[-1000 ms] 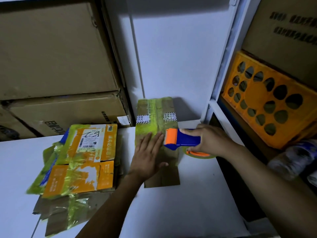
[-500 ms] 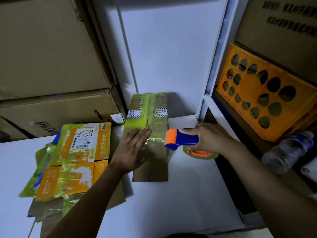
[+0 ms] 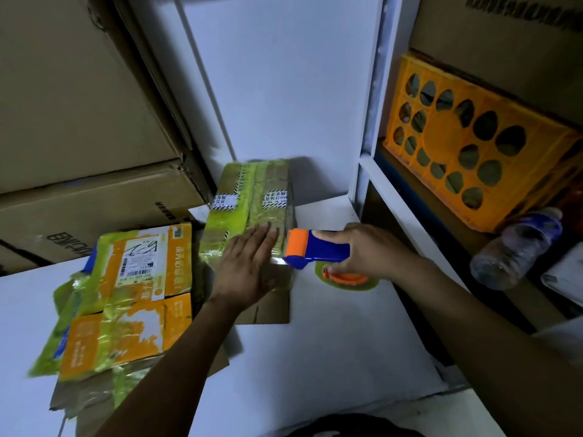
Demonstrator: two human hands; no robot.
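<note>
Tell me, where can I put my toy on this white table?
The biggest bare patch of the table is at the near side, between the two arms, below the taped box. A smaller one lies left of the flattened boxes. Crowded: where the left hand presses that box and the right hand holds the tape dispenser.

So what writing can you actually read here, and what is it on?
"务必录制" / "是售后的", cut off: right sticker on the taped box.
Left sticker: too blurred.
Handwriting, perhaps "7-9": shipping label on the flattened orange package; its small print is unreadable.
Large carton at left: upside-down print, unreadable.
Top-right carton: print blurred.
Tape dispenser: none seen.
</note>
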